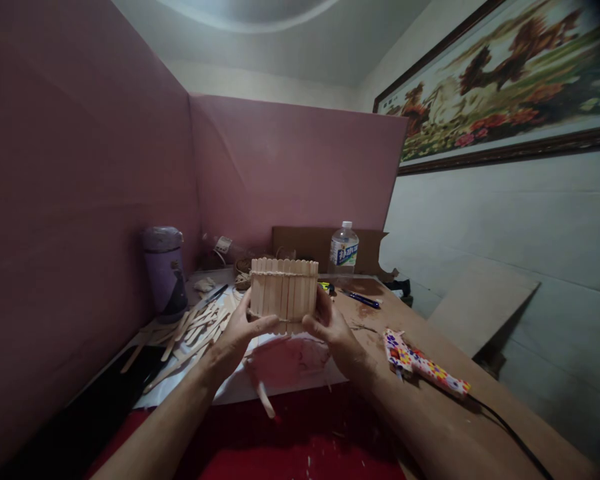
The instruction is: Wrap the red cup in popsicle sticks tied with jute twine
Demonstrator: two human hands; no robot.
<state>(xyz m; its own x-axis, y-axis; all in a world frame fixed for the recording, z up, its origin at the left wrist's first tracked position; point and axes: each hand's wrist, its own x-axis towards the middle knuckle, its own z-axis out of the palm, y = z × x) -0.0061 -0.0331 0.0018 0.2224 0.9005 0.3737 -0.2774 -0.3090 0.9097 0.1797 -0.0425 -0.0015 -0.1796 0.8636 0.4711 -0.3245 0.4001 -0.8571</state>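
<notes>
Gripping the stick piece (284,292) from both sides, the left hand (246,323) and the right hand (332,327) hold it upright in front of the person, over the near part of the table (415,317). Each hand is closed about as far as the piece's width allows, with the thumb across the lower front; most of the fingers are hidden, so how they bend behind it cannot be told. The piece is a row of pale sticks side by side with rounded tops. An upper cord (280,274) runs across near the top, and a lower cord (283,321) crosses close to the thumbs.

To the left, loose sticks (195,335) lie in a heap, near a purple flask (165,275) that stands by the pink panel (300,160). Below the hands, white paper (230,392) lies partly over a red cloth (290,443), and a single stick (265,399) points toward the person.

To the right, a flower-patterned glue gun (423,365) rests on its side, its black cable (510,432) trailing to the near edge. Farther back are a blue knife (361,299) and a clear bottle (345,250) with a white cap, standing before brown cardboard (300,241).
</notes>
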